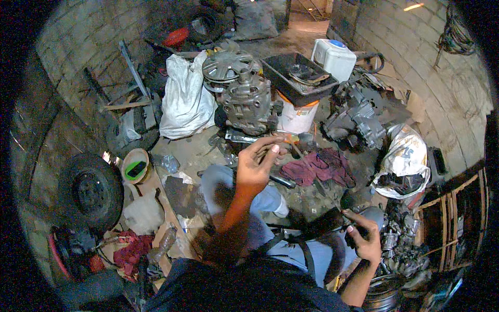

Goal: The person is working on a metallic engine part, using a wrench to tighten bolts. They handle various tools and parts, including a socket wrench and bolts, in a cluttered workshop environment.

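— Two hands busy: left hand (256,164) raised above the knee, fingers pinched round a small dark part (274,150), thin and hard to name.
— Handling?
— Probably metal, so stiff, light, likely greasy and slippery; best gripped at the thicker end with the fingertips, as now.
— And the right hand (366,236)?
— Lower right, curled round a dark tool (325,222) by its near end; looks rigid and heavier, so better taken further up the shaft for balance.
— Around them?
— Beyond the left hand, a grey engine block (248,101) on the floor, surely heavy, next to a white bucket (295,118) carrying a black tray (297,77). Maroon rag (319,166) between the hands, soft and limp.
— Hidden?
— Blurred tool tip; can't tell its kind. Small part half covered by fingers. Lap and torso blocking the floor below. Dark rim swallowing the corners.
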Demonstrator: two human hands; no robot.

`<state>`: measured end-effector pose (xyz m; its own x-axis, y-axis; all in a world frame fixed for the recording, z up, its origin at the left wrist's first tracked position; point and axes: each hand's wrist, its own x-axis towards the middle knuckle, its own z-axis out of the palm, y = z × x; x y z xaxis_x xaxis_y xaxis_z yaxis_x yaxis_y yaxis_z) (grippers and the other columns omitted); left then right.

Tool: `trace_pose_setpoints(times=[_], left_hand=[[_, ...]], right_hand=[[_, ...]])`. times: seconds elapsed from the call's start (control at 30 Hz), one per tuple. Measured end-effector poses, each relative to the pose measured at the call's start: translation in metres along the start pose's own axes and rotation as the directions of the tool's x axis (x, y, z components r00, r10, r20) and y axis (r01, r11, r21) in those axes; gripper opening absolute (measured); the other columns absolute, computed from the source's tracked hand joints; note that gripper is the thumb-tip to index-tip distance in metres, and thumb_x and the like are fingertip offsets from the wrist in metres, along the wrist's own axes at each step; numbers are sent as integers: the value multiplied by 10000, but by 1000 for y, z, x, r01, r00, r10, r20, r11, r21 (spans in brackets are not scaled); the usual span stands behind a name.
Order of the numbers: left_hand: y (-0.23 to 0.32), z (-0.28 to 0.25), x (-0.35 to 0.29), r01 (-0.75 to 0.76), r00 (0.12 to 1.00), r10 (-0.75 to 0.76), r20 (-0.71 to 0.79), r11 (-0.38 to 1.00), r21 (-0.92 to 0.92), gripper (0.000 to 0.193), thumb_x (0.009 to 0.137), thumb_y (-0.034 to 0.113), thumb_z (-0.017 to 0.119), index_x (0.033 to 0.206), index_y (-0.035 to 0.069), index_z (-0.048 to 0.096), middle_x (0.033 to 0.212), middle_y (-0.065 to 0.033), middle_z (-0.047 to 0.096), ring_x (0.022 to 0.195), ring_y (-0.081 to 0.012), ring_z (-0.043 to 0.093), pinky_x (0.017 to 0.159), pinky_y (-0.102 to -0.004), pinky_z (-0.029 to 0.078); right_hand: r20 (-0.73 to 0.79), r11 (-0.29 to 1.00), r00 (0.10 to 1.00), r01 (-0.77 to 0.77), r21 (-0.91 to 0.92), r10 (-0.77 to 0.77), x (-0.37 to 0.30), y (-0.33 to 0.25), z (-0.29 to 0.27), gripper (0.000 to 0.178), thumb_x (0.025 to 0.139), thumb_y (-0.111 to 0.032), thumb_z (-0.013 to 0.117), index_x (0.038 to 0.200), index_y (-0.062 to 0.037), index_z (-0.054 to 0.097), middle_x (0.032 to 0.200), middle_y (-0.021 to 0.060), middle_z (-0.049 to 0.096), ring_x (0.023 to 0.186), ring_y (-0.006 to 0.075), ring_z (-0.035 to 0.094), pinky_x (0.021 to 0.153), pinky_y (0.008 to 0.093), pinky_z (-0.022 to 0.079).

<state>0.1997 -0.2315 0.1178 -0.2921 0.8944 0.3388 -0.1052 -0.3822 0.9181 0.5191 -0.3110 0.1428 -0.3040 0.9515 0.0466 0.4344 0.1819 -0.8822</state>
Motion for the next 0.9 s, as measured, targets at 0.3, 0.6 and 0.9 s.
trace_pose_setpoints(times=[0.3, 0.6, 0.9], left_hand=[[-5, -61, 44, -274, 962, 249, 116, 848, 454, 394, 903, 100, 603, 1293, 60, 568, 1228, -175, 603, 1114, -282, 593, 883, -350, 501], [-7, -58, 66, -390, 915, 359, 182, 675, 626, 274, 778, 82, 728, 1048, 66, 685, 980, -138, 621, 881, -317, 613, 785, -394, 493], [-12, -55, 109, -359, 924, 359, 133, 691, 628, 215, 811, 75, 705, 1024, 46, 693, 816, -110, 649, 761, -250, 637, 688, -358, 504]], right_hand=[[-121, 954, 955, 249, -167, -270, 65, -45, 45, 374, 757, -42, 688, 1129, -6, 663, 1144, 174, 647, 1109, 313, 585, 981, 394, 433], [-261, 966, 931, 260, -10, -253, 85, -54, 40, 425, 755, -365, 737, 911, 29, 709, 933, 193, 707, 972, 335, 673, 900, 416, 496], [-456, 495, 777, 629, 600, -434, 195, -77, 56, 447, 929, -436, 584, 1171, -85, 447, 910, 31, 439, 913, 200, 457, 960, 408, 323]])
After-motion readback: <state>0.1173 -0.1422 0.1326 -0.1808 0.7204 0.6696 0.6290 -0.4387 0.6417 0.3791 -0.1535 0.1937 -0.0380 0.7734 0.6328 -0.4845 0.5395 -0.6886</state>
